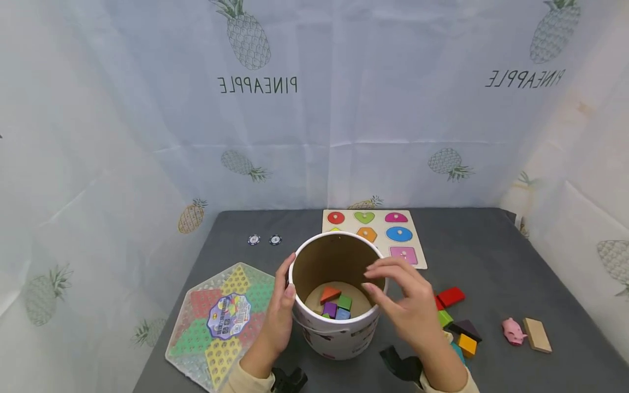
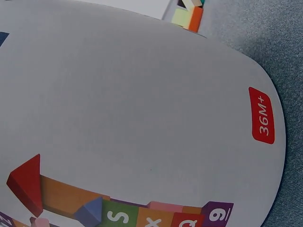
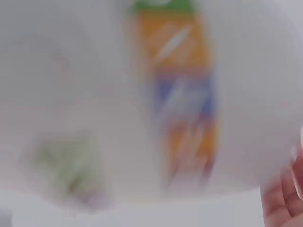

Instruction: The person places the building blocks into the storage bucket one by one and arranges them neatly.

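Observation:
A white bucket (image 1: 334,341) with printed blocks on its side stands mid-table with its mouth facing up. Inside it lie several coloured blocks, among them an orange triangle (image 1: 330,294), a green block (image 1: 345,302) and a purple block (image 1: 330,310). My left hand (image 1: 279,316) holds the bucket's left side at the rim, and its wrist view is filled by the bucket wall (image 2: 142,109). At the right rim hovers my right hand (image 1: 405,295), fingers bent and thumb apart, with nothing visible between them. The right wrist view is blurred.
Left of the bucket lies a hexagonal board (image 1: 196,311) in plastic wrap. A shape puzzle board (image 1: 417,240) and two chips (image 1: 253,239) lie farther back. To the right are several loose blocks (image 1: 451,296), a pink pig (image 1: 513,331) and a wooden block (image 1: 538,334).

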A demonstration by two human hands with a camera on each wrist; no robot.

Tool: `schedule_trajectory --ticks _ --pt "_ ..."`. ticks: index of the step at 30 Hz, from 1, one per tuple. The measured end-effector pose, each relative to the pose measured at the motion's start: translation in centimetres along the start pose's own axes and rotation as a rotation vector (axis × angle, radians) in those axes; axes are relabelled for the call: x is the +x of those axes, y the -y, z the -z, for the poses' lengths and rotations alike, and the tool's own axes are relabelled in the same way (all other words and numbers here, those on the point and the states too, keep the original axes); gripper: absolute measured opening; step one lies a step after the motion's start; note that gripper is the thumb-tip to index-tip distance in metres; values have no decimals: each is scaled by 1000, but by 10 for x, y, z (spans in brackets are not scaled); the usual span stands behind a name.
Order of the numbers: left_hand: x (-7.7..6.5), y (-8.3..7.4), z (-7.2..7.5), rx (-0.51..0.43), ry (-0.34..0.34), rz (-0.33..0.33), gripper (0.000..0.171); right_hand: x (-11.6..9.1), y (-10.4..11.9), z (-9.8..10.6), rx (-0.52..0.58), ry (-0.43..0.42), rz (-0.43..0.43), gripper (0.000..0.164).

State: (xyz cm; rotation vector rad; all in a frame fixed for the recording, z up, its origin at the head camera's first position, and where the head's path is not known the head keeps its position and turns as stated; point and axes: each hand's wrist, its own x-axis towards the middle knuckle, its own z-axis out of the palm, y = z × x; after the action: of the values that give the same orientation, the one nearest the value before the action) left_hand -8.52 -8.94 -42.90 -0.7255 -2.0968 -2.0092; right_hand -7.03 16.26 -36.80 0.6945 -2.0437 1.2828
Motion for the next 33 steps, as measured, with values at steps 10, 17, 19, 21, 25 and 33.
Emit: schedule_trajectory --ticks 10,17,19,21,25,33 --pt "-3 4 0 -10 -8 -7 52 -89 -64 80 -710 162 -700 31" --pt "-1 6 0 -22 2 -30 51 -116 -95 102 -710 568 -994 41" --pt "-1 6 0 -25 7 -28 51 -118 -98 102 -695 596 -997 40" --pt "-1 6 -1 -27 12 -29 51 -119 -100 103 -687 616 -970 41" --pt "-1 6 -1 -18 11 -28 51 -120 -102 104 -652 714 -912 54" --pt "-2 8 -1 -15 5 -47 51 -123 -99 101 -667 679 -831 53"
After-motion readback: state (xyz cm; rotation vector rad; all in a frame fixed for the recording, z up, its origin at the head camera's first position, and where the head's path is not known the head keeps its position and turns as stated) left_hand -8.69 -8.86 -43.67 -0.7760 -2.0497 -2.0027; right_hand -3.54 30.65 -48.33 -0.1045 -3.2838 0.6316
